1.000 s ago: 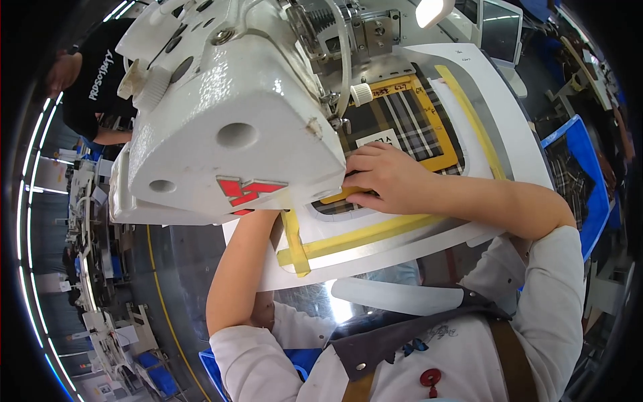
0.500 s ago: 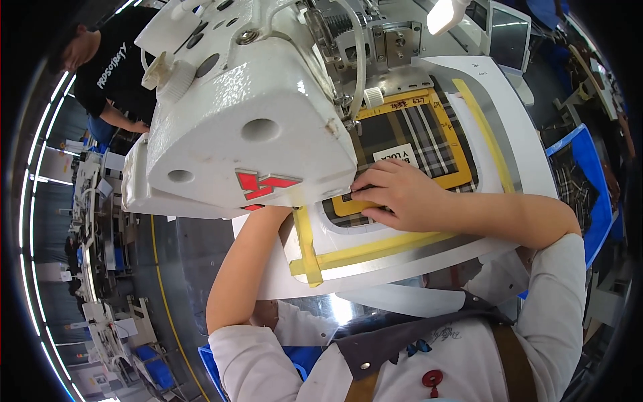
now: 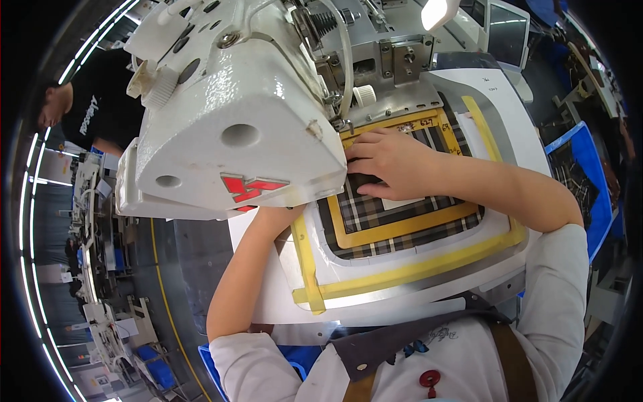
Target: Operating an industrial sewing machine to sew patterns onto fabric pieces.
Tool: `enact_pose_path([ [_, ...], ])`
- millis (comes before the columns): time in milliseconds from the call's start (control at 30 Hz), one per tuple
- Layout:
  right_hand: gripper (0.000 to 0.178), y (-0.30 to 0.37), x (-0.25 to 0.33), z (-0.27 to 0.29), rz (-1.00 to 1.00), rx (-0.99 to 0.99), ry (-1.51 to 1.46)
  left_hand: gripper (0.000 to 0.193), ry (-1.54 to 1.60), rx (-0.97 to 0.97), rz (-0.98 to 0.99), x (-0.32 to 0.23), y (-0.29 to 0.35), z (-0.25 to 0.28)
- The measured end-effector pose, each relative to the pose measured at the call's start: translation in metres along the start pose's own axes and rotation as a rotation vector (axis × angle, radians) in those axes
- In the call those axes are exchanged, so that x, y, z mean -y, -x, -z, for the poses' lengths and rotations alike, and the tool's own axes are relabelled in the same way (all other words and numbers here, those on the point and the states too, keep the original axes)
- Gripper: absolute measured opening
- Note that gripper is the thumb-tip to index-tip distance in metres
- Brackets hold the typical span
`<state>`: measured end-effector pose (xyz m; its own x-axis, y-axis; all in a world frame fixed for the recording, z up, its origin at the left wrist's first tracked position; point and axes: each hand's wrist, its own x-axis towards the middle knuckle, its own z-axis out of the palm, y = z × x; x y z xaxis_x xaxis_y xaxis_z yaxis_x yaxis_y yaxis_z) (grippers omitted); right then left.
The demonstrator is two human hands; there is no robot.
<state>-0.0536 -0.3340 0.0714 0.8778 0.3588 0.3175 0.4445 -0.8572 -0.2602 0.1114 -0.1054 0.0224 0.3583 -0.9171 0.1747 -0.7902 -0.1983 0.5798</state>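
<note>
Over plaid fabric (image 3: 395, 211) lies my right hand (image 3: 388, 164), palm down, its fingers stretched and slightly apart toward the machine head. Its fingertips are partly hidden by the white sewing machine head (image 3: 234, 114). A yellow frame (image 3: 408, 226) rests on the fabric, and a pale label (image 3: 402, 203) shows partly beneath my hand. Both lie within a white template plate (image 3: 415, 263) edged with yellow tape (image 3: 429, 260). My left hand (image 3: 282, 216) reaches behind the machine head; only its wrist side shows, the fingers hidden.
A metal clamp assembly (image 3: 395, 94) stands beyond the frame. A lit lamp (image 3: 439, 13) and a screen (image 3: 507, 33) are farther back. At right a blue bin (image 3: 599, 194) holds plaid pieces. A person in black (image 3: 104, 100) is at the far left.
The template plate, with its frame and fabric, has slid toward me. My right hand has moved farther from me across the fabric and now covers most of the label. The left forearm stays nearly in place.
</note>
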Motion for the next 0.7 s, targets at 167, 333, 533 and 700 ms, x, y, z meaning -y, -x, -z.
enact_pose_path([
  [167,0.032,0.000,0.004,-0.001,0.000,-0.015,-0.036,0.027,0.196,-0.040,0.235,-0.028,0.004,0.010],
  [333,0.033,-0.001,0.014,0.005,0.021,-0.062,-0.047,0.020,0.065,-0.145,0.107,-0.045,0.001,0.020],
  [533,0.035,0.002,0.026,0.010,0.034,-0.082,-0.018,0.023,-0.094,-0.261,0.040,-0.064,0.009,0.028],
  [700,0.042,0.062,0.029,0.044,-0.270,-0.014,0.194,0.030,-0.103,-0.174,0.036,-0.078,0.045,0.034],
])
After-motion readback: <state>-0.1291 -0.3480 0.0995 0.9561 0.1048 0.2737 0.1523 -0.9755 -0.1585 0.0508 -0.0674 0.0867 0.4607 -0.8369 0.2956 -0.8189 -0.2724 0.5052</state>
